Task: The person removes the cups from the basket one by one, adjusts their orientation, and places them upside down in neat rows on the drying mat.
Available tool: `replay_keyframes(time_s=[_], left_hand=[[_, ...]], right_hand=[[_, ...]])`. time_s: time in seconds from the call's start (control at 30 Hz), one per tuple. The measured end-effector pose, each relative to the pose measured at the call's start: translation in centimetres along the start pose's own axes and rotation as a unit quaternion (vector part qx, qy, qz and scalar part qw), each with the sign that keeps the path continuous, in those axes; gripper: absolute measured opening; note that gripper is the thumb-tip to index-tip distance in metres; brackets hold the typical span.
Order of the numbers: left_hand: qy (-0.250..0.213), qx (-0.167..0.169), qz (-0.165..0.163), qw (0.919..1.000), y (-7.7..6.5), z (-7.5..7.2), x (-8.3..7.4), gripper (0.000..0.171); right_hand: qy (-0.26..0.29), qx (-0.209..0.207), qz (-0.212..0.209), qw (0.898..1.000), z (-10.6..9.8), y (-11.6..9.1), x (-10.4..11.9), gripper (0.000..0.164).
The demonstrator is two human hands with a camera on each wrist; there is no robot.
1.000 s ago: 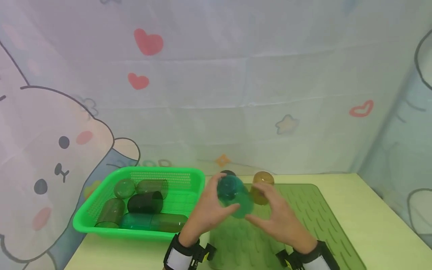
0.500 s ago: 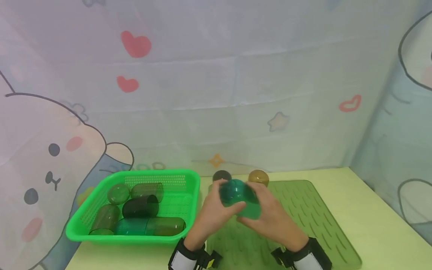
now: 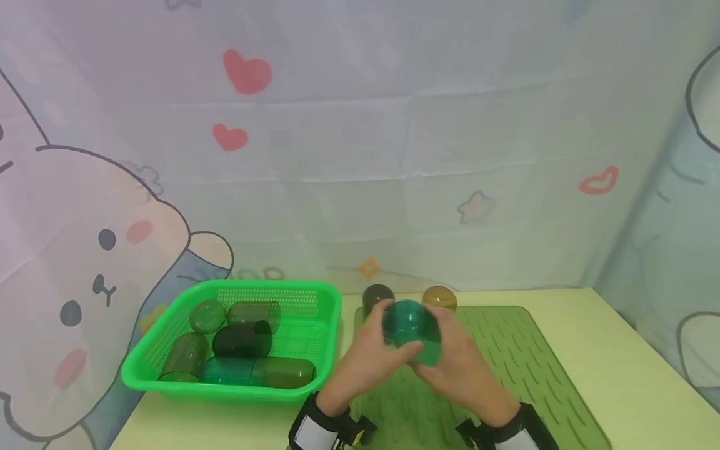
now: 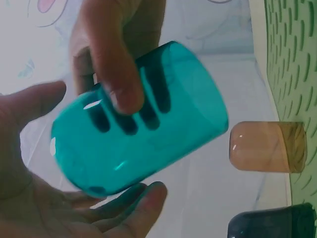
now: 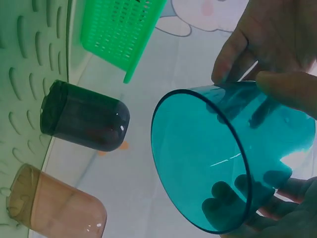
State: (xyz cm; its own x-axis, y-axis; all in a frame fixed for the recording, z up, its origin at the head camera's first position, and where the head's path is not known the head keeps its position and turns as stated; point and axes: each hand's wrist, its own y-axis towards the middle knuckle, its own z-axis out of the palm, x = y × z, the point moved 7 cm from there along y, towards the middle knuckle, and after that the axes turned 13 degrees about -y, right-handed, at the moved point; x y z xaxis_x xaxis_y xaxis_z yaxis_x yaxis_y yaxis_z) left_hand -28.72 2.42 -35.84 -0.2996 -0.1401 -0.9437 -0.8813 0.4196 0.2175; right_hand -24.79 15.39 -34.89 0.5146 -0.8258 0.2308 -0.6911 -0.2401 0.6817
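The right hand (image 3: 458, 357) clamps a see-through teal cup (image 3: 409, 320), thumb on 1 side and fingers on the other. The cup lies in front of the palm, tilted, mouth downward, above a green ridged mat (image 3: 523, 362). The left hand (image 3: 365, 356) is spread around the closed end, its thumb apart from the fingers; whether those fingers bear on the cup, I cannot tell. Just behind the hands, 2 cups, dark (image 3: 378, 296) and amber (image 3: 440, 295), stand mouth down, partly hidden by them. Left on the table (image 3: 624, 356), a green basket (image 3: 225, 392) holds several tinted cups (image 3: 242, 340).
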Motion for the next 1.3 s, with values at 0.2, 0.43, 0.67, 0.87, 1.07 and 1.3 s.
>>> replay_keyframes(time_s=[0.2,0.43,0.67,0.87,1.07,1.3], left_hand=[[0.1,0.045,0.009,0.9939,-0.7,-1.1,-0.4,0.081],[0.379,0.083,0.025,0.9215,-2.2,-0.5,-1.2,0.055],[0.367,0.118,-0.003,0.9226,-2.5,-0.2,-1.1,0.054],[0.348,0.131,-0.032,0.928,-2.6,-0.6,-0.7,0.059],[0.34,0.135,-0.038,0.9301,-2.6,-0.5,-0.4,0.059],[0.333,0.139,-0.032,0.932,-2.6,-0.3,-0.3,0.059]], right_hand=[[0.038,-0.018,0.046,0.998,-0.9,0.0,-2.1,0.086],[0.034,0.049,0.182,0.981,-2.2,-0.4,-5.7,0.089],[0.028,0.043,0.254,0.966,-3.5,-1.4,-10.4,0.089],[0.025,0.071,0.29,0.954,-2.5,-1.7,-14.3,0.093],[0.03,0.106,0.323,0.94,-0.6,-1.7,-18.1,0.097],[0.028,0.127,0.363,0.923,0.7,-2.3,-21.3,0.098]])
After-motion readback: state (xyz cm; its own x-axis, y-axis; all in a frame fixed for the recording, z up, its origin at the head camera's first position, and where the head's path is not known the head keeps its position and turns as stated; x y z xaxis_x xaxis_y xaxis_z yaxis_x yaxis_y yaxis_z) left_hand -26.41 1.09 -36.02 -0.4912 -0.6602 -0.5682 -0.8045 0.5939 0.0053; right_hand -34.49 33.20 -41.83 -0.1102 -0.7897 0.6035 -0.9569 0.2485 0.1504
